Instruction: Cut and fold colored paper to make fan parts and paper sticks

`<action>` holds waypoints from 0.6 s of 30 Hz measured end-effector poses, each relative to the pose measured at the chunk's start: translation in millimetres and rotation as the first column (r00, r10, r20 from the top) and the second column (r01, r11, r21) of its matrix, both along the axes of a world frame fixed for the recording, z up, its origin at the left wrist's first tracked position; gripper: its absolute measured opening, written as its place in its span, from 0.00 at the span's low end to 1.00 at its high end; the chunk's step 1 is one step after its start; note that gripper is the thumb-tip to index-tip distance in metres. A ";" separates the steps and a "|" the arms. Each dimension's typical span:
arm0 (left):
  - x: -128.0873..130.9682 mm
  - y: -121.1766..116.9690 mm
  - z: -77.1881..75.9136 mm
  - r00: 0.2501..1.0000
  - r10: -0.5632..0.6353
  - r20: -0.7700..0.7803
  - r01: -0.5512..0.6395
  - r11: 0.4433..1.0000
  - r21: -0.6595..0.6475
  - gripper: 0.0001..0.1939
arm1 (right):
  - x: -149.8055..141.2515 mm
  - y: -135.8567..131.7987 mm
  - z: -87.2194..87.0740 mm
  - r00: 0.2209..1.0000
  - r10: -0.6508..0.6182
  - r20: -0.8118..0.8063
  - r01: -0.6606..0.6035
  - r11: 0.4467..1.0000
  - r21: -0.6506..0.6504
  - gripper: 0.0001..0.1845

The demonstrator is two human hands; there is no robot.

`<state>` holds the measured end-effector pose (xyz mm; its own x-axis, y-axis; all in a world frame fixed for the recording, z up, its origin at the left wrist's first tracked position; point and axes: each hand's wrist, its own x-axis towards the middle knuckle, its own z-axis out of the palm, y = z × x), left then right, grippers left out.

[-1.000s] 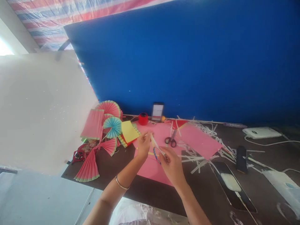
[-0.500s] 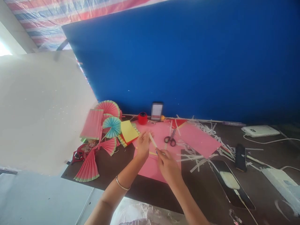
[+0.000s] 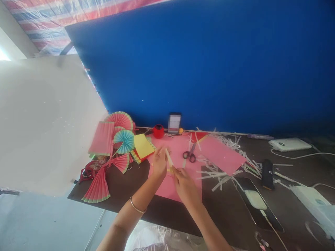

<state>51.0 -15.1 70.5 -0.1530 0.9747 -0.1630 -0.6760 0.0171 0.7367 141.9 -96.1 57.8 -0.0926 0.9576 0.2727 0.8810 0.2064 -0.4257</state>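
My left hand (image 3: 159, 163) and my right hand (image 3: 184, 185) meet over a pink paper sheet (image 3: 176, 181) on a dark table (image 3: 125, 188). Between their fingertips they pinch a thin pale stick (image 3: 169, 160), the left hand at its upper part, the right hand at its lower end. A bangle sits on my left wrist. Small black-handled scissors (image 3: 190, 154) lie on the pink sheet just beyond the hands.
Folded paper fans (image 3: 115, 146) in pink and teal and a yellow sheet (image 3: 143, 145) lie at the left. A red tape roll (image 3: 158, 131) stands by the blue wall. White paper strips (image 3: 225, 164), a black phone (image 3: 258, 202), a white device (image 3: 289, 143) and cables are to the right.
My right hand has moved up and left toward the left hand, closing the gap. The blue-edged strip seen below the stick a second ago is out of sight.
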 end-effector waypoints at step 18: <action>0.8 -3.2 2.4 1.000 0.005 0.028 -0.005 1.000 -0.007 0.15 | -2.0 2.1 -10.3 0.999 0.013 -0.040 -0.011 0.999 0.034 0.21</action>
<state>51.8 -18.3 72.8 -0.1531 0.9728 -0.1738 -0.6968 0.0184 0.7170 139.9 -94.0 47.5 -0.0922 0.9468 0.3084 0.8607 0.2315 -0.4535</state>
